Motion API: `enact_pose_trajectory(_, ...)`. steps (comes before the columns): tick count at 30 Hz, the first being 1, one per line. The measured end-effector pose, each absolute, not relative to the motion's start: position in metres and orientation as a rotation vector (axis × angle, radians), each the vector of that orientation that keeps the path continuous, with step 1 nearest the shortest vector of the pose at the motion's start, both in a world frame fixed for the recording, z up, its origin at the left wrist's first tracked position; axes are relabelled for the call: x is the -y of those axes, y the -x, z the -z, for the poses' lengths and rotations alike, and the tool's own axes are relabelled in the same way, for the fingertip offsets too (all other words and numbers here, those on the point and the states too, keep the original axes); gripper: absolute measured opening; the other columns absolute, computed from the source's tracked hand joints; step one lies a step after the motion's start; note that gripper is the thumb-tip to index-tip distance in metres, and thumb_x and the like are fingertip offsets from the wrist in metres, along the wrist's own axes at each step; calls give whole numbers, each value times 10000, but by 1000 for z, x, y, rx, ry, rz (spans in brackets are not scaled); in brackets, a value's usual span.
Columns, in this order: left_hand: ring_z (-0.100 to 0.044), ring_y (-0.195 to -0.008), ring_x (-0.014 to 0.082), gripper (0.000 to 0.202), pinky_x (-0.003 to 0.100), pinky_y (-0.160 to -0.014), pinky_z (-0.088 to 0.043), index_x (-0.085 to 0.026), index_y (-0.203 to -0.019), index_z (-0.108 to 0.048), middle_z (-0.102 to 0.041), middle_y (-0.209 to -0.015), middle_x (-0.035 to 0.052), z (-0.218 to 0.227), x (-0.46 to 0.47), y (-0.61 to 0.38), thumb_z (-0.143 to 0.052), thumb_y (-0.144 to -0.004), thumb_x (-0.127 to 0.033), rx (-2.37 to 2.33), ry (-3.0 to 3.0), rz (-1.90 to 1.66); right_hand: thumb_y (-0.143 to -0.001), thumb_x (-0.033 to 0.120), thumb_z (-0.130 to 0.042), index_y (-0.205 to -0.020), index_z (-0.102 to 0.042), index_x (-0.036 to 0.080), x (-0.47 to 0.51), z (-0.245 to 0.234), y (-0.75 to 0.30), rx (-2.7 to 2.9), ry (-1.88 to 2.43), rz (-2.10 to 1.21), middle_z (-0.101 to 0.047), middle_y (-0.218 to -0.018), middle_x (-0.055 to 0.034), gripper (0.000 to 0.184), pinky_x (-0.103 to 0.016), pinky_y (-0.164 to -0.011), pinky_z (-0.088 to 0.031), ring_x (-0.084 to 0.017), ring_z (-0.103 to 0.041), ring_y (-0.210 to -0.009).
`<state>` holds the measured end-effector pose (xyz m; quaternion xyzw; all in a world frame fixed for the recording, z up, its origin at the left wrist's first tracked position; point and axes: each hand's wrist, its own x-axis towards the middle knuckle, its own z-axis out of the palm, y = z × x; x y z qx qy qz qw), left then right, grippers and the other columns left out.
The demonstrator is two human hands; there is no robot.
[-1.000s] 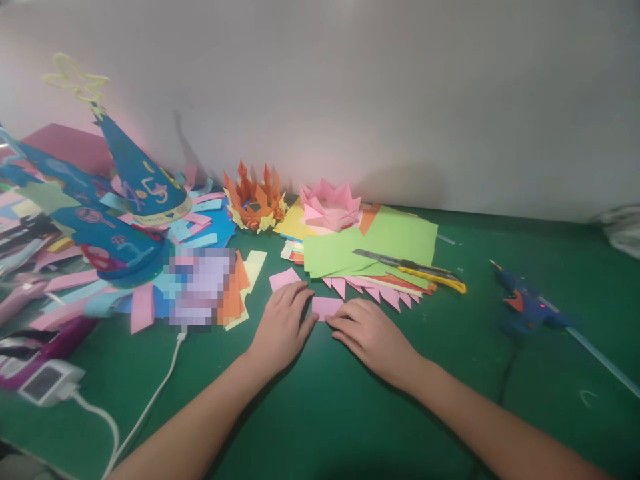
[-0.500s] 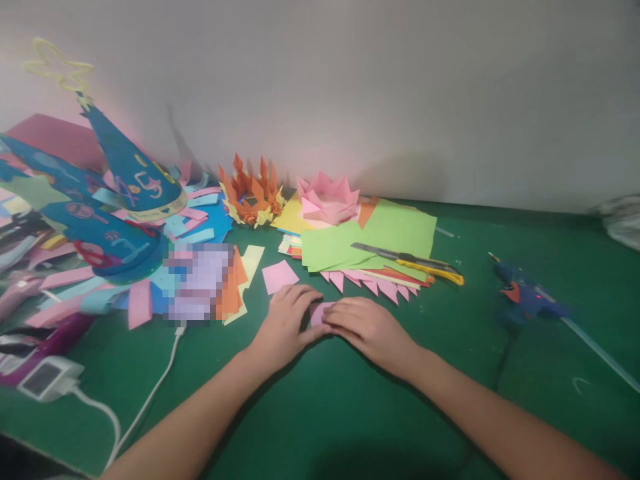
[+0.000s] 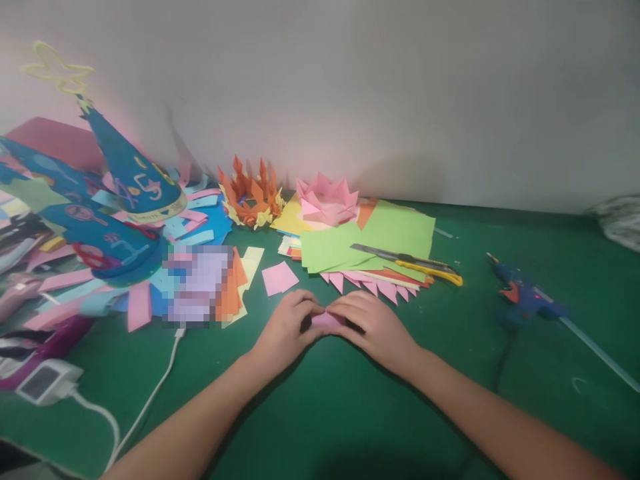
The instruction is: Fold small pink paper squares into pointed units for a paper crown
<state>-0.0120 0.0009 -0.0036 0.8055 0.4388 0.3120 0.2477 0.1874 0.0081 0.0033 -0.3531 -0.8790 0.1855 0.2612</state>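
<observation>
Between my two hands, low over the green table, is a small piece of pink paper (image 3: 327,321) with a folded look. My left hand (image 3: 289,328) pinches its left end between thumb and fingers. My right hand (image 3: 373,321) grips the other end the same way, and the fingertips of both hands nearly meet at the top. Just beyond my left hand a flat pink paper square (image 3: 280,278) lies on the table. Pink folded paper points (image 3: 387,288) stick out from under green sheets (image 3: 380,230) past my right hand.
A yellow utility knife (image 3: 430,267) rests on the green sheets. Behind stand an orange paper crown (image 3: 253,193) and a pink paper crown (image 3: 327,200). Blue cone hats (image 3: 130,157) and paper strips crowd the left, with a white cable (image 3: 163,380). A blue glue gun (image 3: 530,297) lies right.
My right fingers have shifted from lying over the pink paper to pinching its right end. The paper now shows as a narrower folded strip between both hands.
</observation>
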Motion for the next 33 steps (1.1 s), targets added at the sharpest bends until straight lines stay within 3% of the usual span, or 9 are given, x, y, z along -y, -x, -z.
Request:
enact_pose_trajectory(7, -572, -747, 158, 95, 276, -677, -466, -191, -817, -659, -630, -784, 27, -4, -1, 9, -590, -832, -255, -1255, -2003, -857, -872, 280, -563, -930, -665, 221, -8, -3, -187, 2215, 1058, -608, -702, -889, -32, 130, -341, -771, -477, -185, -610, -834)
enact_pose_trajectory(10, -579, -674, 136, 125, 245, -611, -459, -194, -853, -652, -660, -802, 21, -5, 2, 7, -593, -824, -301, -1297, -1757, -852, -838, 281, -594, -945, -670, 237, -8, -4, -185, 2022, 1183, -711, -709, -887, -31, 138, -327, -734, -509, -183, -639, -800)
enact_pose_trajectory(17, -613, -709, 141, 252, 237, -638, -469, -173, -950, -647, -690, -837, 43, -3, 6, 2, -621, -795, -370, -1184, -1477, -823, -793, 276, -613, -941, -661, 203, -8, -3, -179, 1729, 1193, -1051, -699, -824, -30, 172, -300, -677, -540, -171, -651, -733)
enact_pose_trajectory(24, -547, -626, 106, 265, 217, -603, -435, -147, -833, -649, -627, -699, 11, -5, 7, 0, -619, -795, -408, -1121, -1317, -838, -778, 295, -645, -975, -654, 202, -5, -3, -177, 1649, 1153, -1139, -682, -826, -35, 218, -303, -701, -541, -163, -640, -742)
enact_pose_trajectory(27, -501, -563, 85, 287, 196, -544, -398, -152, -905, -609, -569, -620, -24, -6, 6, 2, -633, -787, -413, -1092, -1207, -841, -795, 331, -628, -989, -638, 201, -6, -4, -178, 1591, 1133, -1238, -663, -769, -18, 234, -298, -690, -545, -152, -641, -710)
enact_pose_trajectory(31, -454, -524, 62, 349, 168, -500, -346, -169, -957, -533, -546, -625, -48, -10, 4, 2, -660, -760, -427, -1058, -1067, -889, -789, 289, -630, -1106, -590, 224, -5, -7, -178, 1644, 990, -1261, -647, -871, -23, 325, -282, -681, -542, -135, -623, -719)
enact_pose_trajectory(33, -453, -530, 56, 330, 162, -495, -333, -160, -914, -526, -557, -648, -36, -11, 4, 2, -648, -772, -431, -1032, -1052, -871, -787, 258, -635, -1067, -612, 228, -4, -8, -178, 1723, 969, -1192, -650, -937, -36, 283, -287, -698, -531, -141, -616, -745)
